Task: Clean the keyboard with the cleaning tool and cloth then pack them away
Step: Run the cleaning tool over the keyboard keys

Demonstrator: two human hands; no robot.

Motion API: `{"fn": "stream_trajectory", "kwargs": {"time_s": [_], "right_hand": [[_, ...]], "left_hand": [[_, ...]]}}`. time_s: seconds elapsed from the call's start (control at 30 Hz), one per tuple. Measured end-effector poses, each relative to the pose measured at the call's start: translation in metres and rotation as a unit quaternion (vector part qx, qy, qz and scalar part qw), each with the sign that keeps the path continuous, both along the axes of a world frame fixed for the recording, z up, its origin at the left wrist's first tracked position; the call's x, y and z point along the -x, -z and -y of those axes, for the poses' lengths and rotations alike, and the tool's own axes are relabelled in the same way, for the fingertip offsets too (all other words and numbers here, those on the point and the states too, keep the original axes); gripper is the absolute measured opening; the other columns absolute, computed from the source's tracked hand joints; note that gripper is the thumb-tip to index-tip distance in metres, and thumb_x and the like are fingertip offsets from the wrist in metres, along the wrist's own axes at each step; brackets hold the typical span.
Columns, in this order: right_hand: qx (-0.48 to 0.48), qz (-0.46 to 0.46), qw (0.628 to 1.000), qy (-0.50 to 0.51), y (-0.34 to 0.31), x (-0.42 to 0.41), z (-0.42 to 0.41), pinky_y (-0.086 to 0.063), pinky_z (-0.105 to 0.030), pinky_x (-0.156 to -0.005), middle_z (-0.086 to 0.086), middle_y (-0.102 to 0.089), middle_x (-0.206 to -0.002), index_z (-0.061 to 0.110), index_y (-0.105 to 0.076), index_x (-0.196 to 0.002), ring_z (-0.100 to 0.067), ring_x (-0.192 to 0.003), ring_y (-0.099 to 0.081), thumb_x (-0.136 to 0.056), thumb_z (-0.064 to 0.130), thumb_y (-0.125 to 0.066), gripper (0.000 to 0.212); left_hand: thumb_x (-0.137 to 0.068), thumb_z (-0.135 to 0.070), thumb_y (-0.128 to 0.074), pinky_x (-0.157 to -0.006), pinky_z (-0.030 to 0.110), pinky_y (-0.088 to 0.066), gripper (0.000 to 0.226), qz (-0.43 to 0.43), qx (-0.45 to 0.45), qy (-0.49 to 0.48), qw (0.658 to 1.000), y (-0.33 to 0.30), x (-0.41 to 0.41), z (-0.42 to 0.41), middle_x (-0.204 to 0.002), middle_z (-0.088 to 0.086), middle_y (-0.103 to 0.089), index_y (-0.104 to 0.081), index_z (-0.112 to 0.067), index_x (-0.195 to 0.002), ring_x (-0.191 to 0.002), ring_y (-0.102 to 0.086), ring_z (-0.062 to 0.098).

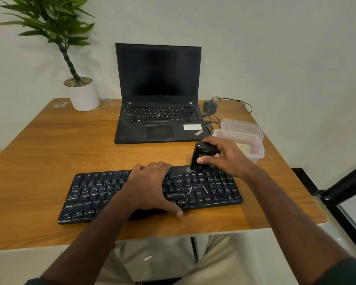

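Black full-size plastic keyboard (150, 194), keys streaked with pale dust lines, lies across the near middle of the wooden tabletop (49, 140), roughly parallel to the near edge. Left hand (150, 186) lies flat on its centre, fingers spread, thumb over the front edge, pinning it and holding nothing. Right hand (222, 157) has its fingers closed around a black cylindrical cleaning tool (199, 156), held near upright with its lower end on or just above the top row, right of centre; contact can't be confirmed, motion blur. Clear plastic storage boxes (243, 130) sit just right of that hand, something pale inside the nearer one, maybe the cloth, can't tell. Open black laptop (158, 95) behind, wired mouse (210, 105) beside it, potted plant in white pot (84, 93) far left.

Cleaning looks early; most keys dirty. Risks: tilted tool pushing debris between keys; a wide right-hand sweep knocking the nearer box; keyboard sliding if the left hand lifts.
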State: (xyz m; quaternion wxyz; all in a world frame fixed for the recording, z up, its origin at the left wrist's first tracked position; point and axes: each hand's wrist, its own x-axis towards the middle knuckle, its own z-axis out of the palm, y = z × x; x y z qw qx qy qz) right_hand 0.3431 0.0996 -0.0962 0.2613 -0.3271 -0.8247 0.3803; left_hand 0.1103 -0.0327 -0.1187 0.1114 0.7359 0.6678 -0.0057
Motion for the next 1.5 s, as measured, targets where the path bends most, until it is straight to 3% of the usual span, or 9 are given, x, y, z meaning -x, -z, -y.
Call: {"fn": "stream_trajectory", "kwargs": {"time_s": [0.2,0.47,0.53,0.77,0.9,1.0,1.1,1.23,1.5], "right_hand": [[-0.038,-0.021,0.998,0.038,-0.01,-0.018,-0.01,-0.05,-0.02,-0.074,0.01,-0.069,-0.098,0.024,-0.068,-0.11,-0.009,-0.089,-0.064,-0.082,0.024,-0.083,0.032],[-0.042,-0.033,0.997,0.061,0.0,0.002,-0.014,-0.058,-0.039,-0.083,0.002,-0.071,-0.104,0.024,-0.067,-0.115,-0.02,-0.096,-0.067,-0.08,0.028,-0.085,0.04],[-0.039,-0.052,0.996,0.058,-0.003,-0.002,-0.013,-0.055,-0.034,-0.081,0.003,-0.071,-0.103,0.022,-0.068,-0.114,-0.019,-0.095,-0.067,-0.08,0.026,-0.085,0.038],[-0.048,0.0,0.996,0.072,0.006,-0.003,-0.013,-0.058,-0.039,-0.084,0.008,-0.07,-0.105,0.033,-0.064,-0.111,-0.016,-0.096,-0.067,-0.081,0.031,-0.084,0.036],[-0.037,-0.066,0.995,0.072,0.002,-0.003,-0.01,-0.052,-0.027,-0.076,0.011,-0.068,-0.094,0.032,-0.065,-0.103,-0.011,-0.087,-0.064,-0.081,0.02,-0.084,0.032],[-0.011,-0.041,0.998,0.037,0.004,0.0,-0.005,-0.05,-0.019,-0.074,0.019,-0.068,-0.093,0.036,-0.065,-0.102,-0.004,-0.086,-0.063,-0.081,0.021,-0.084,0.033],[-0.038,-0.01,0.998,0.058,0.004,0.011,-0.006,-0.051,-0.027,-0.076,0.014,-0.069,-0.1,0.035,-0.064,-0.11,-0.01,-0.09,-0.066,-0.08,0.029,-0.085,0.037],[-0.025,-0.05,0.997,0.054,-0.003,0.038,0.001,-0.057,-0.042,-0.084,0.005,-0.07,-0.102,0.028,-0.065,-0.113,-0.023,-0.096,-0.066,-0.08,0.029,-0.085,0.039],[-0.037,0.078,0.995,-0.051,-0.009,0.067,0.009,-0.055,-0.035,-0.091,0.009,-0.068,-0.111,0.031,-0.061,-0.12,-0.01,-0.106,-0.063,-0.084,0.032,-0.08,0.04]], "left_hand": [[-0.042,-0.102,-0.054,-0.12,0.047,-0.018,0.144,-0.003,0.006,-0.002,1.0,0.0,-0.001,0.0,-0.163,-0.008,-0.025,-0.014,-0.026,-0.158,-0.146,-0.027,0.014],[-0.042,-0.102,-0.055,-0.118,0.044,-0.02,0.143,0.004,0.002,-0.001,1.0,-0.001,-0.001,0.0,-0.161,-0.01,-0.028,-0.017,-0.027,-0.157,-0.144,-0.029,0.013],[-0.042,-0.102,-0.055,-0.119,0.045,-0.02,0.143,0.004,0.0,-0.002,1.0,0.0,0.0,0.0,-0.161,-0.01,-0.028,-0.016,-0.027,-0.157,-0.144,-0.029,0.013],[-0.041,-0.103,-0.054,-0.118,0.047,-0.021,0.144,-0.005,0.005,0.002,1.0,0.001,0.001,-0.002,-0.161,-0.009,-0.029,-0.016,-0.026,-0.157,-0.144,-0.03,0.014],[-0.042,-0.101,-0.057,-0.119,0.047,-0.02,0.142,0.005,0.005,-0.004,1.0,-0.001,0.004,0.0,-0.16,-0.009,-0.029,-0.017,-0.027,-0.157,-0.144,-0.03,0.014],[-0.044,-0.099,-0.059,-0.12,0.046,-0.018,0.141,0.001,0.009,-0.004,1.0,-0.003,0.009,0.002,-0.162,-0.008,-0.027,-0.016,-0.027,-0.158,-0.146,-0.028,0.014],[-0.046,-0.099,-0.059,-0.12,0.046,-0.018,0.141,-0.004,0.014,0.002,1.0,-0.005,0.011,0.003,-0.163,-0.007,-0.025,-0.015,-0.026,-0.158,-0.147,-0.026,0.014],[-0.045,-0.098,-0.061,-0.117,0.043,-0.021,0.138,0.005,0.008,0.0,1.0,-0.006,0.014,0.003,-0.16,-0.009,-0.03,-0.019,-0.028,-0.156,-0.143,-0.031,0.013],[-0.045,-0.097,-0.063,-0.116,0.042,-0.021,0.138,0.01,0.007,-0.012,1.0,-0.009,0.034,0.012,-0.16,-0.01,-0.03,-0.018,-0.028,-0.157,-0.143,-0.031,0.013]]}}
